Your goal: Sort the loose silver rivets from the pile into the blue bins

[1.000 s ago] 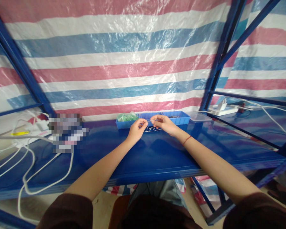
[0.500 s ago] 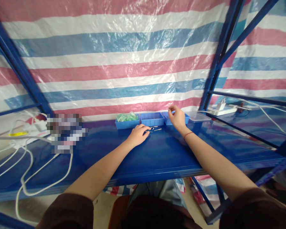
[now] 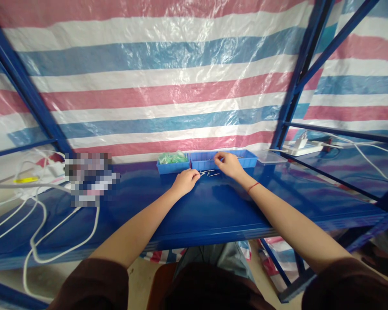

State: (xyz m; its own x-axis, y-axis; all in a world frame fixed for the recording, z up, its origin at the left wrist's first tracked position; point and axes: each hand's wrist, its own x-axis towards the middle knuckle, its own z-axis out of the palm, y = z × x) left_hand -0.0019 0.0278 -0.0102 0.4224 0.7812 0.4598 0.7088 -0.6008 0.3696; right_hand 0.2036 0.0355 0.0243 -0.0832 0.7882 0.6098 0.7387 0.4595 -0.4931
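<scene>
My left hand [image 3: 186, 181] is low over the blue table, thumb and forefinger pinched at the end of a thin metal piece [image 3: 202, 173]. Just right of it lie a few small silvery metal pieces [image 3: 214, 175], too small to name. My right hand [image 3: 230, 165] is in front of the middle blue bin [image 3: 198, 164], fingertips pressed together near its rim; whatever they hold, if anything, is too small to see. Part of the right blue bin [image 3: 250, 162] is behind that hand, with small pieces inside. The left blue bin [image 3: 173, 168] holds green plastic bags [image 3: 172, 158].
A clear plastic lid [image 3: 271, 157] lies right of the bins. White cables [image 3: 97, 224] and a power strip [image 3: 35, 189] are at the left, beside a blurred patch. Another power strip [image 3: 302, 148] stands at the right. Blue shelf posts [image 3: 286, 107] and a striped sheet [image 3: 168, 99] frame the table.
My right hand has moved left and down, from over the right bin to the middle bin. My left hand's fingers have closed on a thin metal piece and drawn slightly back.
</scene>
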